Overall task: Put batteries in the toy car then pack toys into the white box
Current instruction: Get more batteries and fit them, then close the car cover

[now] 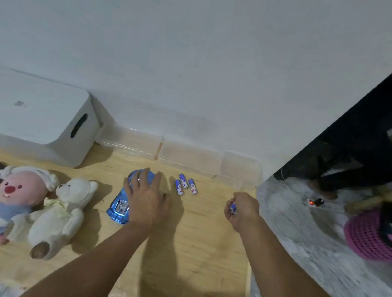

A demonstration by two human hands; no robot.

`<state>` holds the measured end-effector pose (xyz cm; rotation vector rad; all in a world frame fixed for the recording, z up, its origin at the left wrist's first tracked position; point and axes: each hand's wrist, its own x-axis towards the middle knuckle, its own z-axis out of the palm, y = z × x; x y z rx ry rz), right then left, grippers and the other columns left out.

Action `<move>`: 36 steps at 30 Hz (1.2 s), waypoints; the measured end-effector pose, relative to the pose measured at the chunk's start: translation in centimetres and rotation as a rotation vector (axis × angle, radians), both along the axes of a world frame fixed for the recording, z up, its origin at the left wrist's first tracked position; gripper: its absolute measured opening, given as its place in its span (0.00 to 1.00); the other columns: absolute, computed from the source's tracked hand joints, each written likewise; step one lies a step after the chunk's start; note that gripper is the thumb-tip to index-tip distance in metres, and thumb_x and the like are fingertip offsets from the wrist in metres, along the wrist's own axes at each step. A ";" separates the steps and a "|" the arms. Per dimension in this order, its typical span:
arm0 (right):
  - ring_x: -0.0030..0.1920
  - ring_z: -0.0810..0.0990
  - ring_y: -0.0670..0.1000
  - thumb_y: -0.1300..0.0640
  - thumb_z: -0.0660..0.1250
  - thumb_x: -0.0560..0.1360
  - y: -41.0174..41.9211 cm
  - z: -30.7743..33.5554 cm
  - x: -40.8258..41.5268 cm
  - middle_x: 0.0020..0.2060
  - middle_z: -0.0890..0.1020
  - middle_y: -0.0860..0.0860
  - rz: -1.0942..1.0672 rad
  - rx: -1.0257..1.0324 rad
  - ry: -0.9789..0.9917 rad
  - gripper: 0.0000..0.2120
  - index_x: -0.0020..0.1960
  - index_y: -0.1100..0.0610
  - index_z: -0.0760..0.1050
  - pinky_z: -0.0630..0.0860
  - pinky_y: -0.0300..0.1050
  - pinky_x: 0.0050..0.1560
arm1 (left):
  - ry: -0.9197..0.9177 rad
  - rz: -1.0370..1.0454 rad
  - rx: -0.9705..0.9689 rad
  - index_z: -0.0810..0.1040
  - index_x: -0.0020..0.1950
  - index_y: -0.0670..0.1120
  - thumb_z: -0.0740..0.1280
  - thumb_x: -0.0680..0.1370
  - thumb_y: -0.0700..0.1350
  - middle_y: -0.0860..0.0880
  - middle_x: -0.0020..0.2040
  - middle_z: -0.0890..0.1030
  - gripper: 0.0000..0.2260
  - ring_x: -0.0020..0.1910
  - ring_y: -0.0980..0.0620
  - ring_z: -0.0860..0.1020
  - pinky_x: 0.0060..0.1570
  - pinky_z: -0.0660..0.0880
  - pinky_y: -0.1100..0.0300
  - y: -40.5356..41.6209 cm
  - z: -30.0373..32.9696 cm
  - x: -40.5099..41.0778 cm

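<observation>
Toy car [118, 206], shiny blue, sits about mid-table on the wooden table [187, 259], and the left hand [145, 200] is flat on top of it, fingers spread over the roof. Right hand [241, 210] is off at 3 o'clock from the car, curled closed around a blue battery [233, 207], only a bit of it peeking out. Three loose batteries [186, 184] lie side by side on the wood between the two hands, up toward 1 o'clock from the car. White box [32, 114] sits at 10 o'clock against the wall, lid on, handle slot facing right. At 9 o'clock: a white teddy bear [61, 213] touching a pink plush doll [17, 194], both lying on their backs.
</observation>
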<state>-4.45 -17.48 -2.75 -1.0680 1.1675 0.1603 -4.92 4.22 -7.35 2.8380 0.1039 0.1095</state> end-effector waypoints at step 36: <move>0.39 0.80 0.52 0.68 0.62 0.72 -7.2 1.1 3.5 0.42 0.78 0.55 -0.034 -0.130 -0.180 0.11 0.53 0.62 0.74 0.82 0.52 0.48 | 0.257 -0.408 -0.316 0.65 0.75 0.47 0.67 0.71 0.39 0.46 0.59 0.73 0.32 0.60 0.45 0.67 0.56 0.68 0.58 -14.0 4.7 4.1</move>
